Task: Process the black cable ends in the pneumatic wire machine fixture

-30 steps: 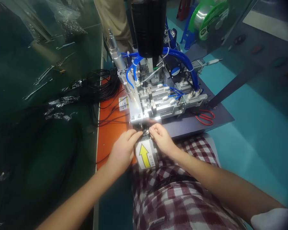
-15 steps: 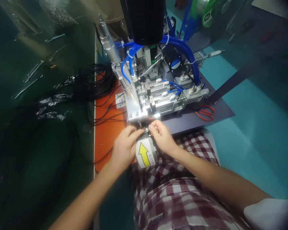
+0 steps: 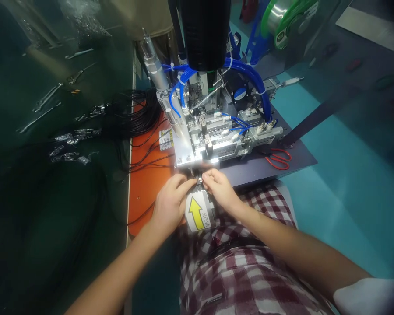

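My left hand and my right hand meet at the front of a silver machine with blue air tubes. Between their fingertips sits a small shiny metal connector, partly hidden by the fingers. The left hand is closed, its index fingertip against the connector's left side. My right hand pinches the other side, with its fingers curled in. Just below the connector is a white plate with a yellow arrow, close to the left hand.
Black cables are bundled on the orange board at left. Red-handled cutters lie on the dark base. A green spool of wire stands behind. Metal connectors and tweezers are on the dark green table.
The view has shifted slightly, showing more of the green spool. Both hands keep nearly the same place at the connector.
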The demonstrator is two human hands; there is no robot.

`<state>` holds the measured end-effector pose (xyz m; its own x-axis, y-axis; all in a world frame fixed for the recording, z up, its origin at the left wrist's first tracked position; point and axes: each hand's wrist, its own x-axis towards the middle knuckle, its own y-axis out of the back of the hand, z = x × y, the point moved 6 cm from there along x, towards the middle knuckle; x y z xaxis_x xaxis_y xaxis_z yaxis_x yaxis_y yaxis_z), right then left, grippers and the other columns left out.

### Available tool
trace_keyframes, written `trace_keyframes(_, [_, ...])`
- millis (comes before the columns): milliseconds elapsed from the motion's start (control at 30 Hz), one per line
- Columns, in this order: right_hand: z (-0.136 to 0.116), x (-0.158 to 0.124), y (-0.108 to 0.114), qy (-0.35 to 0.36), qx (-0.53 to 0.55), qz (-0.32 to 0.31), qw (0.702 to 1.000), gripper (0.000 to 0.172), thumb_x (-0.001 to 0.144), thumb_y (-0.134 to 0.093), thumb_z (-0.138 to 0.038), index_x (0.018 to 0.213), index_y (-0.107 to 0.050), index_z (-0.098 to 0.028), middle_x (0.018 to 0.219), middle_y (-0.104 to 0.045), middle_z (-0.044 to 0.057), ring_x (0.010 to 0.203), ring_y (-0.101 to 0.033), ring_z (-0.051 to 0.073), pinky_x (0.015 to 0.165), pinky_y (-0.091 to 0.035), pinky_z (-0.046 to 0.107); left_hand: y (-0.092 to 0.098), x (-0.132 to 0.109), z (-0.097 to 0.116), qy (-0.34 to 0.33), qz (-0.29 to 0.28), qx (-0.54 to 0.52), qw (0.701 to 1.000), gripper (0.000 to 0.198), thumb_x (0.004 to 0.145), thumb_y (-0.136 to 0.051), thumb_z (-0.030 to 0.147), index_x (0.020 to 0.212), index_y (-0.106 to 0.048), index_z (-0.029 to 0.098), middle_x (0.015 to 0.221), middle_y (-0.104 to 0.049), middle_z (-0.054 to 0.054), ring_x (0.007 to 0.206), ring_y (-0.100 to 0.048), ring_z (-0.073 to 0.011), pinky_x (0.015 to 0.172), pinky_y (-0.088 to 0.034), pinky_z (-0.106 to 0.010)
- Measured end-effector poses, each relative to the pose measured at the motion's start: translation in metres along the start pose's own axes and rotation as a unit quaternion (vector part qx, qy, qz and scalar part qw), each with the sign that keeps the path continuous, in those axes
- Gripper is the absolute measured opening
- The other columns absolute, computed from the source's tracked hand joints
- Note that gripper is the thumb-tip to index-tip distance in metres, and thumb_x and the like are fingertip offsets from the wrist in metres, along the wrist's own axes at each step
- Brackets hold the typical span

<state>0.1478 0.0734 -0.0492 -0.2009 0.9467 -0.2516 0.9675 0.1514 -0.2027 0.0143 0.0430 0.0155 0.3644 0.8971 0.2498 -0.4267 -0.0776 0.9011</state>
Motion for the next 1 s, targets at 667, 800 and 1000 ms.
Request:
trace_keyframes(667, [-0.003,0.000,0.000,-0.016,0.014,-0.005,1.000,0.033,0.074,-0.067,-0.043,0.066,-0.046,-0.020,0.054,-0.046,-0.007,0.048,-0.037,0.008,0.049,-0.032,0.023,0.044,-0.048,-0.052,0.048,-0.015,0.065,0.997,0.022,0.094,-0.041,0.022,0.100,-0.062,0.018,0.092,-0.064,-0.006,0.084,-0.061,-0.0161,0.073,-0.050,-0.027])
trace_keyframes(800, [-0.007,-0.002,-0.001,-0.009,0.004,-0.001,1.000,0.034,0.073,-0.068,-0.044,0.064,-0.046,-0.019,0.054,-0.047,-0.007,0.048,-0.038,0.007,0.050,-0.032,0.023,0.041,-0.033,-0.045,0.007,-0.031,0.128,0.991,0.026,0.087,-0.042,0.011,0.086,-0.067,0.019,0.085,-0.066,-0.008,0.079,-0.058,-0.0211,0.068,-0.047,-0.033])
trace_keyframes(1000, [-0.008,0.001,0.003,-0.008,-0.020,0.010,1.000,0.039,0.068,-0.072,-0.051,0.064,-0.049,-0.019,0.054,-0.049,-0.006,0.047,-0.039,0.007,0.049,-0.032,0.022,0.023,-0.050,-0.028,0.055,0.021,0.166,0.984,0.041,0.079,-0.035,-0.003,0.104,-0.064,0.011,0.101,-0.066,-0.016,0.090,-0.058,-0.0259,0.077,-0.049,-0.039])
